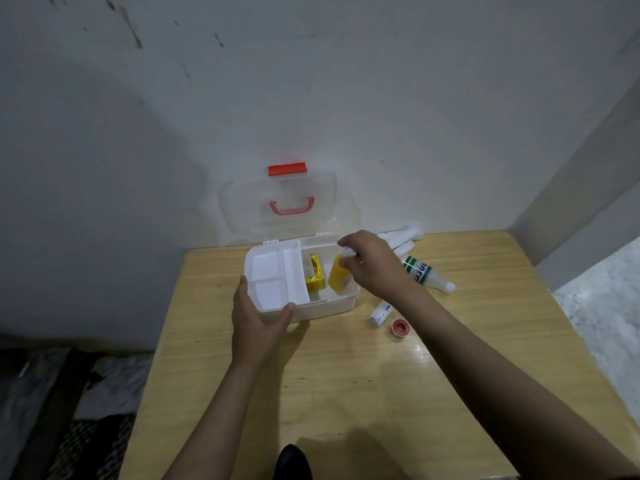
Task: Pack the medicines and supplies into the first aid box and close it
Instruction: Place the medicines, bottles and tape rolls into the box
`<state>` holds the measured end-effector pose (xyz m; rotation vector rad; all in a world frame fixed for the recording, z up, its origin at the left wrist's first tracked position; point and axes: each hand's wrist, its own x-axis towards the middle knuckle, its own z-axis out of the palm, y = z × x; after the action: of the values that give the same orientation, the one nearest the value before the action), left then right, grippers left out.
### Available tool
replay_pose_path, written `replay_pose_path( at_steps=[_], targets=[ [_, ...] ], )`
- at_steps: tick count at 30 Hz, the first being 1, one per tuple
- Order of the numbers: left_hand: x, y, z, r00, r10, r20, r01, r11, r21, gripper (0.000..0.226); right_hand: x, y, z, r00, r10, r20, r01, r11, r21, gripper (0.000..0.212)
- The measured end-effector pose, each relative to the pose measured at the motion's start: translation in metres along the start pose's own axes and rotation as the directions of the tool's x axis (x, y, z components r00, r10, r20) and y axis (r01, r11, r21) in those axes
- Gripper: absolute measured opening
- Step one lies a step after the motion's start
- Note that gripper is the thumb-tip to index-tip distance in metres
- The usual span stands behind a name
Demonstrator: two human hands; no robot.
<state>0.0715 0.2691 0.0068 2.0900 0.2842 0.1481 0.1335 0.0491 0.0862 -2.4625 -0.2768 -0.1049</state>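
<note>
The white bottle with green bands lying on the counter carries large dark letters, too blurred to read. The small white tube has dark print, also illegible.

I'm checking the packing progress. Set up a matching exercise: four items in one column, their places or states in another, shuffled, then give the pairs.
Items:
1. yellow bottle
2. red tape roll
3. lid
4. left hand

Places or states:
A. lying on the table
B. gripping the box's front corner
C. raised open, against the wall
D. in the box, held by the right hand

Pairs: 1-D, 2-A, 3-C, 4-B
</note>
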Motion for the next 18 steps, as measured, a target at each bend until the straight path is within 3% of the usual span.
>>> replay_pose_path(
  at_steps=[4, 11, 14, 18],
  targets=[
    [0.000, 0.001, 0.000, 1.000, 0.002, -0.013, -0.001, 1.000, 0.017, 0.102, 0.008, 0.005, 0.019, 0.983, -0.080, 0.166, 0.105, 0.984, -0.145, 0.033],
    [-0.001, 0.003, 0.000, 1.000, 0.012, -0.014, -0.012, 1.000, 0.017, 0.101, 0.003, 0.018, 0.020, 0.979, -0.117, 0.166, 0.132, 0.988, -0.084, 0.049],
    [-0.001, 0.002, 0.001, 1.000, 0.008, -0.014, -0.008, 1.000, 0.018, 0.101, -0.008, 0.024, 0.010, 0.989, -0.123, 0.077, 0.122, 0.992, 0.014, 0.055],
    [-0.002, 0.002, 0.000, 1.000, 0.015, -0.014, -0.015, 1.000, 0.019, 0.101, -0.008, 0.058, -0.006, 0.988, -0.079, -0.129, 0.085, 0.996, 0.041, 0.037]
  ],
)
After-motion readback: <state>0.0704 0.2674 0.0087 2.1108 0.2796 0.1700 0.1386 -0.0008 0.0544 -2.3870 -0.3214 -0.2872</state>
